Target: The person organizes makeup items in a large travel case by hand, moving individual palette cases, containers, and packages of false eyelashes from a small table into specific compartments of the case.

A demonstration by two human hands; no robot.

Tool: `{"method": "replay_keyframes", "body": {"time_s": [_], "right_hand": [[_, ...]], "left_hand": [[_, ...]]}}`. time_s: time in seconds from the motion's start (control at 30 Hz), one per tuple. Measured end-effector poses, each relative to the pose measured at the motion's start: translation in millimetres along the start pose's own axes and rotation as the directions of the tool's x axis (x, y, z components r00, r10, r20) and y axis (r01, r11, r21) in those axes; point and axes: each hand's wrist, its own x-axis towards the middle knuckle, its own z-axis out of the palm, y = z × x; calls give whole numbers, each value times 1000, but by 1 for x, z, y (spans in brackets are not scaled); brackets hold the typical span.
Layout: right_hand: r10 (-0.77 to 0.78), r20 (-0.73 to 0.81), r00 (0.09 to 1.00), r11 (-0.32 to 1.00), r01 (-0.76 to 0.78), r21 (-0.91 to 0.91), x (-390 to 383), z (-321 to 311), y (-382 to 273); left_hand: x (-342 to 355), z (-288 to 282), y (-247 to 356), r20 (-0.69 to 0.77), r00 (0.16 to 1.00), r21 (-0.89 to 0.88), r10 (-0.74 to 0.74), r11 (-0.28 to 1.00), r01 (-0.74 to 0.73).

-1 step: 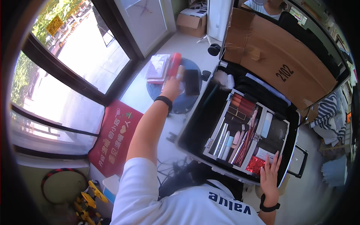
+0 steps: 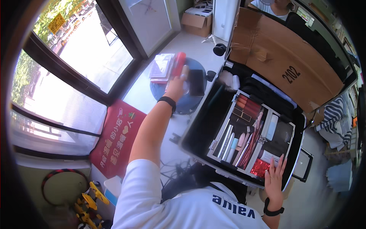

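My left hand (image 2: 174,87) reaches to a blue round stool (image 2: 160,95). It is at a red long object (image 2: 178,61) and a paler one, blurred, so its grip is unclear. Stacked clear-lidded cases (image 2: 160,66) lie left of it, a black flat item (image 2: 196,82) right. A black-lined case (image 2: 200,133) lies open, holding a compartmented tray of cosmetic tubes, pencils and brushes (image 2: 240,149). My right hand (image 2: 273,175) rests with fingers spread at the tray's lower right, beside a red shiny packet (image 2: 259,167) and a white tube (image 2: 268,155).
The case's raised lid has brown cardboard (image 2: 280,53) and a mirror reflecting a person. A glass door (image 2: 106,57) and red mat (image 2: 116,139) are left, with cables (image 2: 171,170) and yellow toys (image 2: 89,200) below. Cardboard box (image 2: 196,24) stands behind; striped fabric (image 2: 329,118) is right.
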Motion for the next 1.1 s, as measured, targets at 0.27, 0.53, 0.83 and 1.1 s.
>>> {"method": "replay_keyframes", "body": {"time_s": [0.27,0.53,0.83,1.1], "right_hand": [[11,-23,1000,1000,-11,-26,1,2,-2],[44,-40,998,997,-46,-58,-2,5,-1],[16,-102,995,1000,-18,-13,-2,4,-2],[-1,-136,991,1000,-2,-20,-3,8,0]], "left_hand": [[-54,-66,19,-68,998,-142,-10,990,0],[-127,-139,69,-143,963,-196,226,948,-252],[-132,-94,133,289,835,-142,469,883,-447],[-144,-39,125,495,734,-14,465,849,-529]]}}
